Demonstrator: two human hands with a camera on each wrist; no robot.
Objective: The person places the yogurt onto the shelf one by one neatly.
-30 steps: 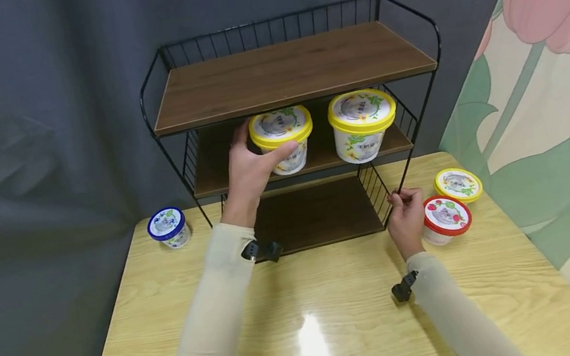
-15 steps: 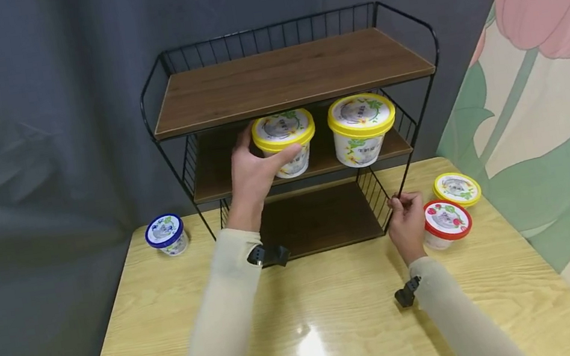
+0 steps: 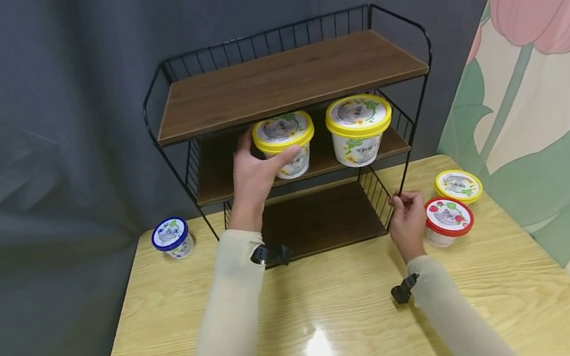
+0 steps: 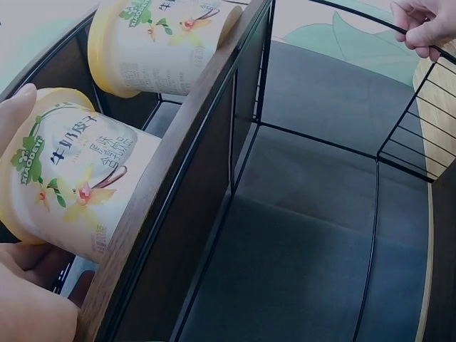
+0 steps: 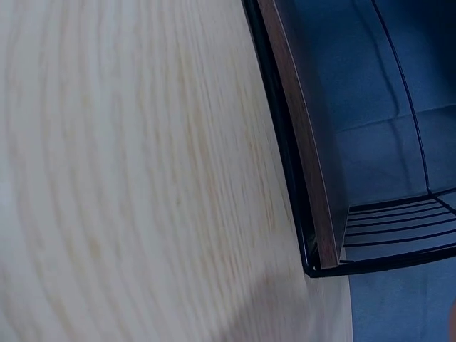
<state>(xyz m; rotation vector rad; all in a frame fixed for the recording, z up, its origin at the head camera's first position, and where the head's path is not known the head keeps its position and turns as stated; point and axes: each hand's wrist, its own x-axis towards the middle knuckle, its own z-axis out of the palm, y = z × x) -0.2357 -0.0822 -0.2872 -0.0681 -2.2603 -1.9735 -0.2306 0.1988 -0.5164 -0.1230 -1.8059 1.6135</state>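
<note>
On the middle board of a three-tier shelf rack, my left hand grips a white tub with a yellow lid, thumb across its front and fingers round its left side. The left wrist view shows the same tub at the board's front edge, printed with flowers. To its right on that board stands a second yellow-lidded tub, a small gap between them. My right hand pinches the rack's black wire side post at the lower right. In the right wrist view only a sliver of skin shows at the right edge.
A red-lidded tub stands beside my right hand, with another yellow-lidded tub behind it. A blue-lidded tub is left of the rack on the wooden table. A dark curtain hangs behind.
The head view has shifted slightly. Both hands keep their hold, and the left-hand tub sits in much the same place on the middle board.
</note>
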